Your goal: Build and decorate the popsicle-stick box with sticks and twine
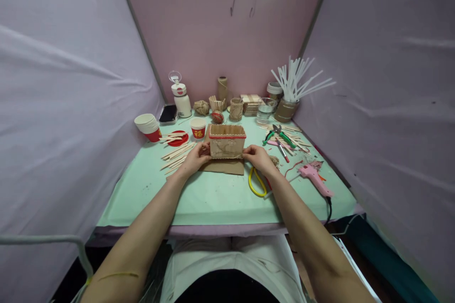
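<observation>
W/ the box (pixel 227 148) at ctr of frame, L hand (pixel 195 156) & R hand (pixel 259 156) pinching its lower L & R corners, grip shd be light & even so it doesn't bow.

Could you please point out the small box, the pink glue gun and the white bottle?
Small box (pixel 227 147), head view: its front wall.
Pink glue gun (pixel 316 180), head view: its body.
White bottle (pixel 183 105), head view: its body.

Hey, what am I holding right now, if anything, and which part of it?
The small red-trimmed box, held low between both hands: left hand at its left side, right hand by its lower right corner.
</observation>
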Motion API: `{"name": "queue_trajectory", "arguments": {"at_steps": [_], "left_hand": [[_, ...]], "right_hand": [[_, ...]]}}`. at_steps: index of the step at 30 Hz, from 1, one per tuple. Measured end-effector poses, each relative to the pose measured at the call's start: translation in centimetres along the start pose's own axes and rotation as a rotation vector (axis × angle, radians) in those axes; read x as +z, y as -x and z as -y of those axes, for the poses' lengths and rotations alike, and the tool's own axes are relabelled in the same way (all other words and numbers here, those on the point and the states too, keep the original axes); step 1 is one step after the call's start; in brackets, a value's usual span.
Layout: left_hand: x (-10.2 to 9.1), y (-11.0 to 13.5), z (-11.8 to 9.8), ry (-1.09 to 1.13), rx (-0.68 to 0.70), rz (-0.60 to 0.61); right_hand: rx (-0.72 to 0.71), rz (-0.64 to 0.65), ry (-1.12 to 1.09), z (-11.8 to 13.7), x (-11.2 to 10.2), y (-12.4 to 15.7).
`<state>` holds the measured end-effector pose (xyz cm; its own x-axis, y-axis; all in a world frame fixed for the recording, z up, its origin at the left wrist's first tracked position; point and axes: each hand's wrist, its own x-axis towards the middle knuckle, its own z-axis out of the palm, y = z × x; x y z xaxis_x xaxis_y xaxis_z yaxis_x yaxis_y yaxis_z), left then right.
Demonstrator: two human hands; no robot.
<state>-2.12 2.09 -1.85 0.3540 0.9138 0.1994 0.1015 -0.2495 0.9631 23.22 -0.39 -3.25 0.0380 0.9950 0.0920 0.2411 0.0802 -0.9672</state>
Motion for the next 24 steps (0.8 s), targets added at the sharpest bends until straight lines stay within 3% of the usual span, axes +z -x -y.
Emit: {"name": "queue_trajectory", "arguments": {"at_steps": [9, 13, 16, 20, 24], "left_hand": [[-0.5, 1.7, -0.9, -0.505, 0.008, -0.041], [-0.1, 4.7, -2.6, -0.773, 0.080, -0.252], [2.1, 7.3, -4.3, -0.743, 0.172, -0.374], [7.0, 8.1, -5.6, -0.580, 0.249, -0.127], [10.6, 5.9, -5.2, -0.524, 0.143, 0.016]], "right_hand": [[-0.057, -0.027, 0.202, 0.5, 0.0, 1.0], [-0.134, -0.085, 0.339, 2.0, -0.5, 3.3], [-0.192, -0.093, 0.332, 2.9, -0.7, 5.3], [-0.243, -0.075, 0.278, 3.0, -0.8, 7.1], [-0.238, -0.006, 0.216, 2.5, -1.5, 7.5]]}}
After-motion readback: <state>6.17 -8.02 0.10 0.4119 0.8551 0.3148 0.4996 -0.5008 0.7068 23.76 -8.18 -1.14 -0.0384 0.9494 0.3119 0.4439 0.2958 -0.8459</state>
